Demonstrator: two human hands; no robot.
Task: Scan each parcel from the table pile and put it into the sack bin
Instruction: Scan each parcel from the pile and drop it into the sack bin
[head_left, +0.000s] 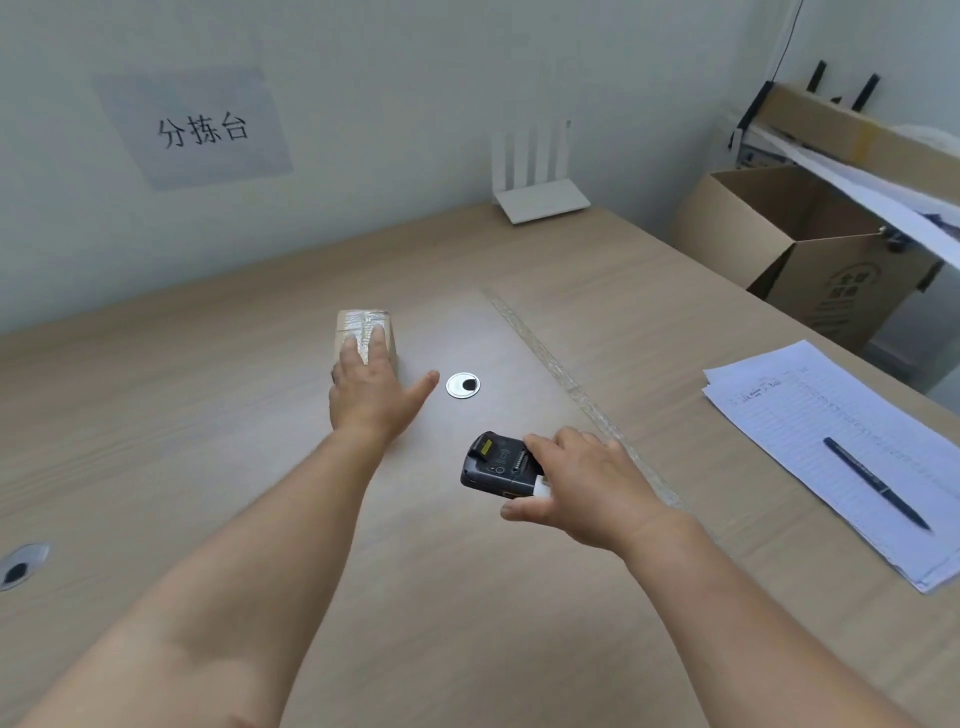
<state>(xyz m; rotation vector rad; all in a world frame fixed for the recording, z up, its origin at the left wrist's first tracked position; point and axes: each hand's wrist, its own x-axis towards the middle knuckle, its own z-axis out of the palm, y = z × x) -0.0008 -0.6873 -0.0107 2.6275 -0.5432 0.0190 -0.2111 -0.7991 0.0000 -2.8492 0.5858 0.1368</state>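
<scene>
Reaching my left hand (370, 391) over the small taped parcel (363, 332) at mid-table, fingers spread on top, not yet closed, while my right hand (582, 488) wraps the scanner (498, 462), kept near for scanning

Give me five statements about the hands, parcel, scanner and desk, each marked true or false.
1. The left hand rests on the taped parcel. True.
2. The right hand is empty. False: it holds the black scanner.
3. The pen lies on the sheets of paper. True.
4. The white router stands beside the parcel. False: it stands far back, at the wall.
5. The open cardboard box sits on the desk. False: it stands off the desk's right edge.
</scene>
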